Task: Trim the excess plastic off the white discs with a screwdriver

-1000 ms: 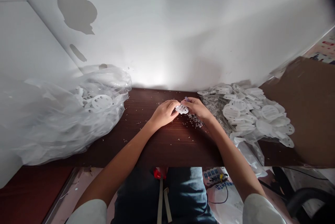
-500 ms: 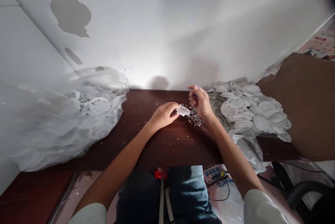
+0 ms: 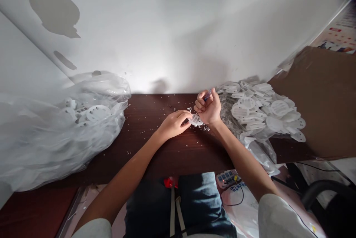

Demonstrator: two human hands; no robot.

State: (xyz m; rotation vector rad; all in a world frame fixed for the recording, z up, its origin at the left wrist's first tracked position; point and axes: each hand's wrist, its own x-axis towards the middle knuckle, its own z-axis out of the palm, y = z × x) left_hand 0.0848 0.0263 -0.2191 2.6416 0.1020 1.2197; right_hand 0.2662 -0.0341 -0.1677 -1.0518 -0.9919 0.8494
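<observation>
In my left hand [image 3: 175, 123] I pinch a small oval white plastic piece with slots [image 3: 196, 120] between thumb and fingertips, just above the tabletop. My right hand [image 3: 208, 108] is right beside it, palm turned partly up and fingers curled around a slim blue-purple tool [image 3: 207, 95]. Most of that tool is hidden by the fingers, and its kind does not show. A thin tip seems to reach from the right fingers to the slotted piece. Tiny bits of scrap [image 3: 205, 128] lie beneath and around both hands.
A large clear plastic bag [image 3: 102, 139] of similar white pieces stands on the left. To the right lies a heap of white slotted pieces [image 3: 267, 110] on clear plastic, beside a brown cardboard box [image 3: 328, 104]. The dark wooden table [image 3: 167, 160] meets a white wall behind.
My right hand has come down and left to the white piece and rolled its palm upward. My left hand still pinches the piece. The view has shifted slightly.
</observation>
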